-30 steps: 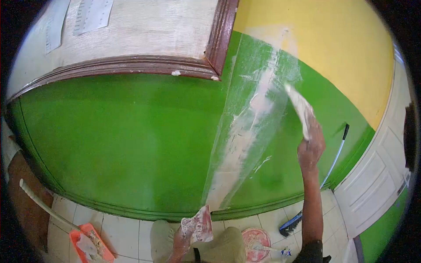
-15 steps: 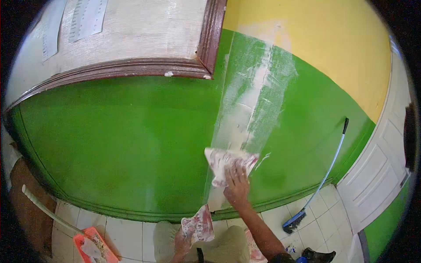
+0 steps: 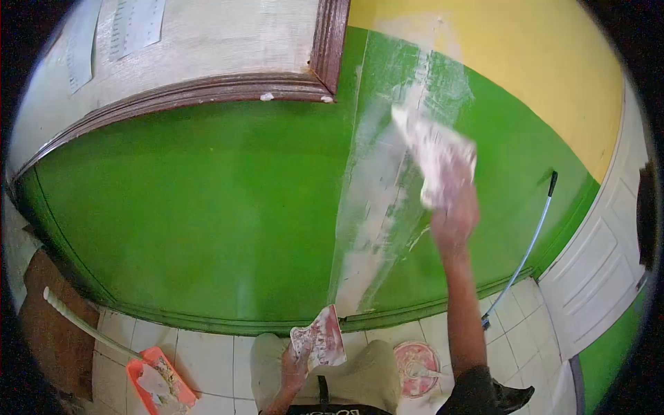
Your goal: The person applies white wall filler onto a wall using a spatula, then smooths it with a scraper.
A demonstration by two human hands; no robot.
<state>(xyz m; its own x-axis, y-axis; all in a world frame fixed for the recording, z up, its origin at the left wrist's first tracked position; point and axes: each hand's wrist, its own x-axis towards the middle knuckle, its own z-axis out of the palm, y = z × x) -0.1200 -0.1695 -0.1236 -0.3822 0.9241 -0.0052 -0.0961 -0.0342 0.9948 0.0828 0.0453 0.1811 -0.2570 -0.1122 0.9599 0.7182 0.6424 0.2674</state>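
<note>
My right hand (image 3: 455, 214) grips a wide putty-smeared filling knife (image 3: 437, 149), its blade up against the wall and somewhat blurred. Behind the blade runs a pale vertical strip of putty (image 3: 377, 218) over the green wall (image 3: 187, 221), with a thin crack line along it. Low in front of my knees, my left hand (image 3: 294, 366) is closed around a second filling knife (image 3: 319, 339), streaked with white and reddish putty. A round reddish tub (image 3: 417, 370) with white putty and a pale tool in it stands on the floor by my right knee.
An orange dustpan (image 3: 187, 395) with a long handle lies on the tiled floor at left. On the right a blue-handled broom (image 3: 529, 249) leans on the wall near a white door (image 3: 595, 277). A brown-framed board (image 3: 207, 83) hangs at upper left.
My right hand has swept the filling knife up and to the right along the putty strip. The left hand keeps its hold low down. The tub has come into fuller view.
</note>
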